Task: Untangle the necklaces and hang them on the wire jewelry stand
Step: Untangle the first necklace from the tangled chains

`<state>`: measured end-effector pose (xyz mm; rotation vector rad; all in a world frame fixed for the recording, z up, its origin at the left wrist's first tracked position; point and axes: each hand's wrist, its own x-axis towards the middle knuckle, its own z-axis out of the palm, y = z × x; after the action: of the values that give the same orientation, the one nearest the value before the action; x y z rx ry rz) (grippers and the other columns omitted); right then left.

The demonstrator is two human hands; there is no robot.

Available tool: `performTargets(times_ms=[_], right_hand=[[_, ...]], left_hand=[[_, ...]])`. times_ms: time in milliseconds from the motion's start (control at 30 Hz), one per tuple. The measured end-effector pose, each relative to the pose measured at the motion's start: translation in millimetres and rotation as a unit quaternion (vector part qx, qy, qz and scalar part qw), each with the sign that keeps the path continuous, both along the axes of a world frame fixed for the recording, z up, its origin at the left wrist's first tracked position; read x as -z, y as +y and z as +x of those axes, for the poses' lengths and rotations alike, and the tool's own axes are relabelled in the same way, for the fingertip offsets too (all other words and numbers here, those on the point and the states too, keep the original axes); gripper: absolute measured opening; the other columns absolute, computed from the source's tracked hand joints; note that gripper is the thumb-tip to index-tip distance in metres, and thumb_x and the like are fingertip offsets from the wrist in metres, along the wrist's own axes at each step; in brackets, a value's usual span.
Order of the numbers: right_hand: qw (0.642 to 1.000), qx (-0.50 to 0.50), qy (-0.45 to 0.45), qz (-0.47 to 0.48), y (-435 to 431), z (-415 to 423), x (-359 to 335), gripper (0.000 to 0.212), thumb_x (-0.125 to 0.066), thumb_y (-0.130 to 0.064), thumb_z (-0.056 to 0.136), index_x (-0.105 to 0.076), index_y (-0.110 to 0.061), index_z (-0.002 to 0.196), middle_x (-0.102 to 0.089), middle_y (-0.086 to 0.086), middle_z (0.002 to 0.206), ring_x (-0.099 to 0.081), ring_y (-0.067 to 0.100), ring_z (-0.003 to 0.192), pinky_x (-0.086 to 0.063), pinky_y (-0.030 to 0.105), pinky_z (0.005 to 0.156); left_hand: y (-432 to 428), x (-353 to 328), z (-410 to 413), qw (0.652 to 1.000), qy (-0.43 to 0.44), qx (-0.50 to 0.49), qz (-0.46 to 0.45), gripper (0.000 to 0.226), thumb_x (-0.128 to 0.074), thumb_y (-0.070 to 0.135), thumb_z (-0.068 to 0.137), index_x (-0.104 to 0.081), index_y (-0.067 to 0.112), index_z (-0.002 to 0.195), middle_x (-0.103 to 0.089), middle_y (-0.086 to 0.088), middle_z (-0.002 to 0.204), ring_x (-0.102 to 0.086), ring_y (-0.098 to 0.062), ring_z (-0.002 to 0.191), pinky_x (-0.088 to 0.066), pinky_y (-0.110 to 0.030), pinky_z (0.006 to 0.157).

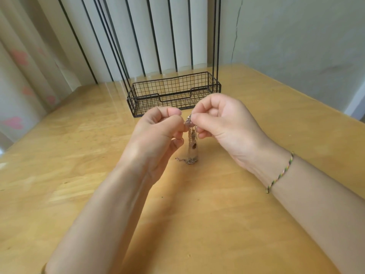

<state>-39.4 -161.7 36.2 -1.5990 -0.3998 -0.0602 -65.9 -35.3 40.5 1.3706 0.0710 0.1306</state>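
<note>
A tangle of thin necklaces (191,143) hangs between my two hands above the wooden table, its lower end resting on the tabletop. My left hand (158,133) pinches the top of the tangle from the left. My right hand (223,123) pinches it from the right, fingertips almost touching the left ones. A small pinkish pendant shows at the pinch point. The black wire jewelry stand (173,93) rises behind the hands, with a mesh basket at its base and tall thin rods going up out of view.
The wooden table (79,155) extends left, right and toward me. A curtain (29,66) hangs at the left, vertical blinds behind the stand, and a plain wall at the right. A braided cord bracelet (279,173) circles my right wrist.
</note>
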Motion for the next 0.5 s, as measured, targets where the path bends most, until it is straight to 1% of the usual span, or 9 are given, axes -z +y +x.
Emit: performTargets(times_ms=[67, 100, 167, 233, 267, 300, 400, 500], right_hand=[[0.999, -0.025, -0.009, -0.037, -2.3, -0.7, -3.2, 0.018, -0.058, 0.005, 0.084, -0.063, -0.011, 0.09, -0.06, -0.001, 0.066, -0.054, 0.005, 0.057, -0.049, 0.021, 0.058], [0.997, -0.03, -0.024, -0.068, -2.9, -1.0, -4.7, 0.02, -0.058, 0.004, 0.085, -0.066, -0.013, 0.091, -0.063, -0.001, 0.07, -0.055, 0.005, 0.059, -0.051, 0.022, 0.059], [0.987, -0.014, -0.066, -0.143, -3.3, -1.9, -6.3, 0.022, -0.06, 0.0, 0.085, -0.07, -0.019, 0.086, -0.068, 0.0, 0.077, -0.058, 0.008, 0.063, -0.053, 0.027, 0.064], [0.974, 0.015, -0.102, -0.203, -3.9, -1.7, -7.5, 0.017, -0.064, -0.006, 0.084, -0.07, -0.021, 0.079, -0.067, -0.003, 0.074, -0.059, 0.008, 0.063, -0.054, 0.029, 0.067], [0.971, 0.028, -0.108, -0.21, -4.0, -1.3, -7.8, 0.016, -0.065, -0.008, 0.084, -0.068, -0.021, 0.076, -0.066, -0.003, 0.073, -0.059, 0.009, 0.063, -0.054, 0.03, 0.067], [0.976, 0.034, -0.097, -0.193, -4.2, -1.4, -8.0, 0.016, -0.064, -0.008, 0.084, -0.066, -0.021, 0.075, -0.065, -0.001, 0.072, -0.058, 0.01, 0.063, -0.055, 0.031, 0.065], [0.998, 0.024, 0.005, -0.057, -4.4, -2.5, -9.5, 0.017, -0.057, -0.004, 0.086, -0.061, -0.016, 0.076, -0.06, 0.001, 0.069, -0.055, 0.008, 0.058, -0.048, 0.025, 0.052], [0.996, 0.017, 0.084, 0.012, -5.3, -1.2, -8.5, 0.017, -0.054, -0.004, 0.086, -0.059, -0.014, 0.073, -0.058, 0.0, 0.069, -0.051, 0.008, 0.059, -0.039, 0.022, 0.049]], left_hand=[[1.3, -0.7, -0.1, 1.0, -0.003, -0.004, 0.005, 0.028, -0.047, -0.013, 0.081, -0.054, 0.014, 0.079, -0.05, 0.002, 0.06, -0.046, -0.005, 0.046, -0.038, -0.019, 0.052], [1.7, -0.9, -0.1, 1.0, -0.006, -0.005, 0.012, 0.029, -0.047, -0.014, 0.081, -0.054, 0.014, 0.079, -0.048, 0.002, 0.06, -0.046, -0.005, 0.047, -0.037, -0.02, 0.052], [2.7, -1.5, -0.2, 1.0, -0.008, -0.008, 0.018, 0.029, -0.046, -0.014, 0.08, -0.053, 0.014, 0.08, -0.047, 0.002, 0.058, -0.045, -0.006, 0.048, -0.035, -0.021, 0.052], [4.5, -1.5, 0.6, 1.0, -0.008, -0.017, 0.013, 0.03, -0.044, -0.015, 0.08, -0.054, 0.013, 0.082, -0.048, 0.001, 0.06, -0.044, -0.006, 0.048, -0.034, -0.021, 0.051], [5.4, -1.2, 1.1, 1.0, -0.008, -0.02, 0.018, 0.03, -0.044, -0.015, 0.079, -0.055, 0.013, 0.082, -0.049, 0.001, 0.06, -0.044, -0.007, 0.048, -0.035, -0.021, 0.051], [6.0, -0.2, 1.5, 0.999, -0.009, -0.021, 0.035, 0.029, -0.045, -0.014, 0.078, -0.055, 0.013, 0.083, -0.05, 0.002, 0.059, -0.045, -0.008, 0.049, -0.035, -0.021, 0.052], [5.2, 4.4, 2.1, 0.992, -0.015, -0.022, 0.12, 0.027, -0.049, -0.011, 0.077, -0.059, 0.013, 0.084, -0.052, 0.007, 0.052, -0.044, -0.012, 0.056, -0.037, -0.024, 0.057], [1.8, 6.5, 0.7, 0.983, -0.025, -0.022, 0.182, 0.024, -0.052, -0.008, 0.079, -0.063, 0.013, 0.075, -0.055, 0.004, 0.058, -0.044, -0.01, 0.055, -0.039, -0.023, 0.057]])
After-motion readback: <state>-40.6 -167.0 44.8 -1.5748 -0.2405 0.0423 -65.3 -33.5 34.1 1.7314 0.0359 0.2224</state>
